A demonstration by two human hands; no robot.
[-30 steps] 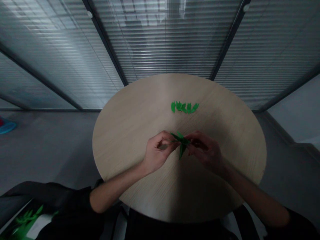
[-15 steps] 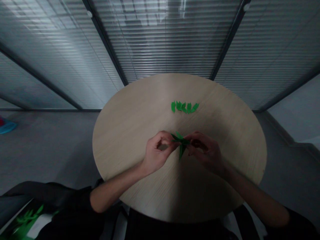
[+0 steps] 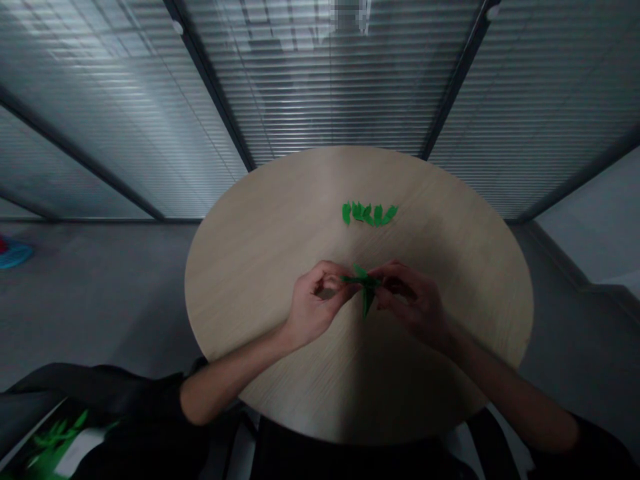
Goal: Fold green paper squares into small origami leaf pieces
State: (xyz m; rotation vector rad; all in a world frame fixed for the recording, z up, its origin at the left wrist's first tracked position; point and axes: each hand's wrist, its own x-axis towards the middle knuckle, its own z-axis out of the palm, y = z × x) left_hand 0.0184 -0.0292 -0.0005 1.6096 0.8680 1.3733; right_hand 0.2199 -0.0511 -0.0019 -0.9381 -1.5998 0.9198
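Note:
Between my hands, over the near middle of the round table, is a folded green piece with pointed tips (image 3: 369, 297), which looks like paper or an artificial leaf. My left hand (image 3: 316, 301) pinches its left side between thumb and fingertips. On its right side, the thumb and fingers of my right hand (image 3: 411, 301) are closed as well. One tip points down toward me and another sticks up between the fingertips. Farther back, several small green leaf-shaped pieces (image 3: 369, 214) lie side by side in a row.
The pale wooden round table (image 3: 260, 253) stands before a glass wall with blinds (image 3: 330, 100). At lower left, a dark box or bag holds green leafy pieces (image 3: 60, 430) and a white card (image 3: 80, 452). A blue object (image 3: 15, 255) lies on the floor at far left.
The green piece has turned slightly between my fingers, its lower tip shifting a little to the right. Both hands have stayed almost in place.

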